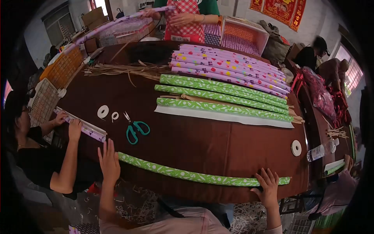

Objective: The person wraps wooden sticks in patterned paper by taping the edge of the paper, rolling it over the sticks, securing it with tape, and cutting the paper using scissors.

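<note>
Along the table's [187, 144] near side, we have one green roll [194, 176].
Right hand [269, 187] open on it, left hand [109, 163] open at its end, contact unclear.

A brown-covered table [187, 144] bears rows of pink-lilac patterned rolls [230, 66] beside green-and-white patterned rolls [222, 91], teal-handled scissors [136, 130], white tape rings [103, 112] and brown strips [120, 71].

White letters including "S" and "P" mark the green roll [187, 174]; characters on the red banner [299, 16] are unclear.
</note>
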The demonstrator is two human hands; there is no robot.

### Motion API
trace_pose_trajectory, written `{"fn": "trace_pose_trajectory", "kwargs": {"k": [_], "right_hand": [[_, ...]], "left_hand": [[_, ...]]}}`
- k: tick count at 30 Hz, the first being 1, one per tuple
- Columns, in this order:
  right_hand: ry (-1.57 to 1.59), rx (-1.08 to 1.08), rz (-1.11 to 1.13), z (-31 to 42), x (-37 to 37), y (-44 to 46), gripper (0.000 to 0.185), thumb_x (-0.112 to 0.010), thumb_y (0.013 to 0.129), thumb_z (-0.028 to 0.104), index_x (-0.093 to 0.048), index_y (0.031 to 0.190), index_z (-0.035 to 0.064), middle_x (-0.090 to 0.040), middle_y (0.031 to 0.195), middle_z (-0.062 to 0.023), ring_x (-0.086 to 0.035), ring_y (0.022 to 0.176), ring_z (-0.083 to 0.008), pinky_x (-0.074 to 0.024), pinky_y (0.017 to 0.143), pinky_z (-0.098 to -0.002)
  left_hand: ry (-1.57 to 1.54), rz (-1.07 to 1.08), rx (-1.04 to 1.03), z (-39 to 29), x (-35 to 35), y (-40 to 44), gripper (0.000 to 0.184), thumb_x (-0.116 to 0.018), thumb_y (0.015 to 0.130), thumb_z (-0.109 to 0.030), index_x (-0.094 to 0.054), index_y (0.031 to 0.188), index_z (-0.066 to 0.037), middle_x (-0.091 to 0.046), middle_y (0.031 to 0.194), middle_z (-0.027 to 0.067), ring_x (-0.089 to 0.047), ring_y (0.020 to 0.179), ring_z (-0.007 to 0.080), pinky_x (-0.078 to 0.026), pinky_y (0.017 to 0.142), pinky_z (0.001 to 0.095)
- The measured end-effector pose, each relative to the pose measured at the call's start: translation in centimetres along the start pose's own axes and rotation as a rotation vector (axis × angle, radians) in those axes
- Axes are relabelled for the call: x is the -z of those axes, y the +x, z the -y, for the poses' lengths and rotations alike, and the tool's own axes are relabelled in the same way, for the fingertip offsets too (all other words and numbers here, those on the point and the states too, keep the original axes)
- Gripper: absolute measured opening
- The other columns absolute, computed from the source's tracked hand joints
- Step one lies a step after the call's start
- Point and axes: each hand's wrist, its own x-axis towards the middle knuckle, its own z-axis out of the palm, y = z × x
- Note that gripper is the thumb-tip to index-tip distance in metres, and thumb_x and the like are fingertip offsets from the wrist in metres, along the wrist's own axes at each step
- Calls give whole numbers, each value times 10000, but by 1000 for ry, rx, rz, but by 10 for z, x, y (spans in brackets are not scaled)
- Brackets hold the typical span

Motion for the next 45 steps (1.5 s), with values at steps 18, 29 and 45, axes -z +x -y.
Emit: {"fn": "trace_pose_trajectory", "kwargs": {"k": [18, 29, 45], "right_hand": [[-92, 198, -366, -115, 40, 206, 430, -728, 777, 226, -622, 1172, 94, -612, 1093, -75, -537, 1021, -291, -355, 972, -456], [84, 117, -145, -135, 3, 278, 398, -745, 805, 234, -636, 1164, 101, -638, 999, -55, -556, 968, -263, -371, 908, -421], [234, 238, -360, -76, -17, 318, 498, -627, 742, 31, -615, 1239, 53, -607, 1185, -156, -555, 1101, -366, -438, 967, -457]], "left_hand": [[-864, -630, -219, -99, 52, 199, 460, -330, 1047, -154, -353, 1476, 11, -370, 1524, 177, -336, 1427, 315, -273, 1157, 408], [-942, -198, -371, -164, -8, 297, 421, -386, 1062, -235, -476, 1412, -18, -491, 1437, 187, -395, 1393, 309, -325, 1125, 370], [-302, 137, -667, -212, -57, 285, 513, -340, 1046, -296, -379, 1455, 12, -420, 1491, 161, -363, 1404, 297, -264, 1174, 432]]}}
